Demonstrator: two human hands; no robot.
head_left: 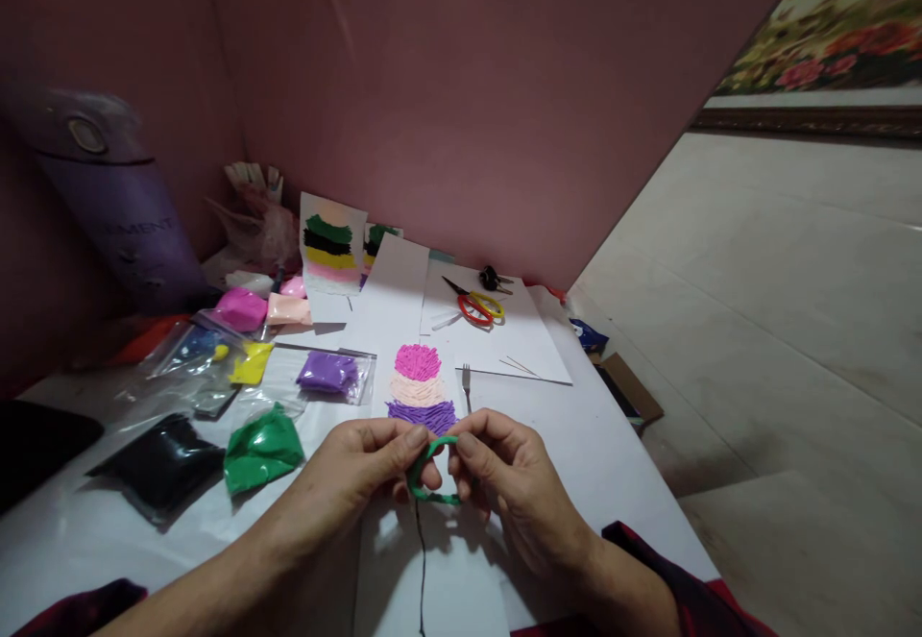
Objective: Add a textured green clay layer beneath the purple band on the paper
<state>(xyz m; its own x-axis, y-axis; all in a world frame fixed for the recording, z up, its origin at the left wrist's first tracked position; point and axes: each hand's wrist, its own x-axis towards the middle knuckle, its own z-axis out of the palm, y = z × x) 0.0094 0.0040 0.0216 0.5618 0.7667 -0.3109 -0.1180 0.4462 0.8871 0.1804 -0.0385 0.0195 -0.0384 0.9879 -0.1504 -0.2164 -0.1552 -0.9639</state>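
A thin green clay strand (416, 481) curves in a loop between my hands, above the white paper. My left hand (371, 459) pinches it near the top with thumb and forefinger. On the other side, my right hand (504, 469) has its fingertips closed on the strand too. Just beyond the fingers, the paper carries bands of textured clay: pink (418, 362), pale peach (418, 390) and purple (424, 414). A thin dark line (422, 560) runs down the paper below the loop; I cannot tell whether it is drawn or a strand.
To the left lie a green clay packet (263, 450), a black one (162, 469), a purple one (327, 372) and several others. A small fork (467, 387) and scissors (472, 306) lie beyond my hands. A purple bottle (122, 205) stands back left, by the pink wall (447, 109).
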